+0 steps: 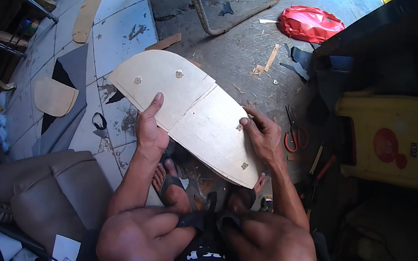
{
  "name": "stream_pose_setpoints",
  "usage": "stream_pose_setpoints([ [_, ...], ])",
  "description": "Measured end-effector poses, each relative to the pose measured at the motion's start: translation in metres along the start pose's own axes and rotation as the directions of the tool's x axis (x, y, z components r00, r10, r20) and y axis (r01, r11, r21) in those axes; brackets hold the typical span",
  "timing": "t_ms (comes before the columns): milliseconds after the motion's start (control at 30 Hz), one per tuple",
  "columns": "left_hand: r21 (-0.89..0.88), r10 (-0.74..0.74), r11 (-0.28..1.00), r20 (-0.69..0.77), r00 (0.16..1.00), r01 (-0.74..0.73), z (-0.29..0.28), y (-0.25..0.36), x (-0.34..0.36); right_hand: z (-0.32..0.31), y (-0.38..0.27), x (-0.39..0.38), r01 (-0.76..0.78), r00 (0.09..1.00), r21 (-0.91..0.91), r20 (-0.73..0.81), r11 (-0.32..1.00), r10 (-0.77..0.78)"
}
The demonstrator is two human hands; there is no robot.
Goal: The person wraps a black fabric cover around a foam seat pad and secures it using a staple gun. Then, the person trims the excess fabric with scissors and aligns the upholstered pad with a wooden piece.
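Between my hands is a pale half-oval plywood board [205, 121], tilted above my feet. A rough seam or crack crosses its middle, and several small metal pieces sit near its ends. My left hand [150, 128] grips the straight near edge, thumb on top and fingers hidden underneath. At the board's right part, my right hand [265, 137] holds the curved far edge, its thumb close to one of the metal pieces. Red-handled scissors [295, 137] lie on the floor just right of my right hand.
A yellow plastic container [386, 139] stands at the right, and a red plastic bundle [311, 24] at the far side. Left lie a rounded wooden piece [53, 97], grey fabric [74, 84], a long curved wood strip [90, 12] and brown upholstery [61, 191]. A metal frame leg [197, 8] stands ahead.
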State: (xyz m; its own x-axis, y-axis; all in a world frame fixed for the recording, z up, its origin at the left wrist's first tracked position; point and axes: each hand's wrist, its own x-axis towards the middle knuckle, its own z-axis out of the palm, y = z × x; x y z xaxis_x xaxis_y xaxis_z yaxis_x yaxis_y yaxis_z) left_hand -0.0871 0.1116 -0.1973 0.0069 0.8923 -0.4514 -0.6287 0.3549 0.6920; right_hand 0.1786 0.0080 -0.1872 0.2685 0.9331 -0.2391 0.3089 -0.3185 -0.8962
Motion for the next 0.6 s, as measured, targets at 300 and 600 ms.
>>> stream_pose_setpoints([
  [300,0.003,-0.023,1.0,0.01,1.0,0.023,0.005,-0.001,-0.007,-0.002,0.003,-0.004,0.081,0.995,-0.12,-0.055,0.99,-0.088],
  [600,-0.07,-0.057,0.996,0.034,0.998,0.06,-0.005,0.008,0.0,-0.036,-0.013,-0.009,-0.152,0.987,0.19,0.087,0.97,0.138],
])
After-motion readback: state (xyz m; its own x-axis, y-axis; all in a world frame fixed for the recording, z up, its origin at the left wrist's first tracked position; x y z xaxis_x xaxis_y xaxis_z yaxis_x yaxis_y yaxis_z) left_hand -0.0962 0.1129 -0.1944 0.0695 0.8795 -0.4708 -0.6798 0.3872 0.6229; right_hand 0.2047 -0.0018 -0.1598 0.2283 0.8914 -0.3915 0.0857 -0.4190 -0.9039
